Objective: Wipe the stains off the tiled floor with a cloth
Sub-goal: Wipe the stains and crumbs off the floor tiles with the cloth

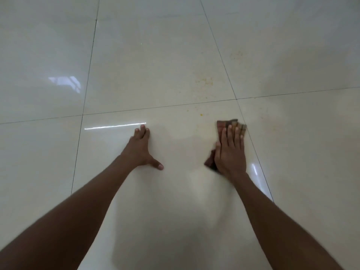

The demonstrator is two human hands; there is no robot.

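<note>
My right hand (230, 152) lies flat on a brown checked cloth (224, 124), pressing it onto the glossy cream tiled floor (155, 65); the cloth shows past my fingertips and beside my thumb. My left hand (141, 151) rests palm down on the same tile, fingers together, thumb spread, holding nothing. Yellow-orange stain specks (203, 81) spot the tile beyond the cloth, a small orange speck (201, 114) sits just ahead of it, and fainter specks (236, 53) mark the tile to the far right.
Dark grout lines (159, 107) divide the large tiles. Bright light reflections (115, 126) streak the floor near my left fingertips and at the left (66, 83). Nothing else stands on the floor in view.
</note>
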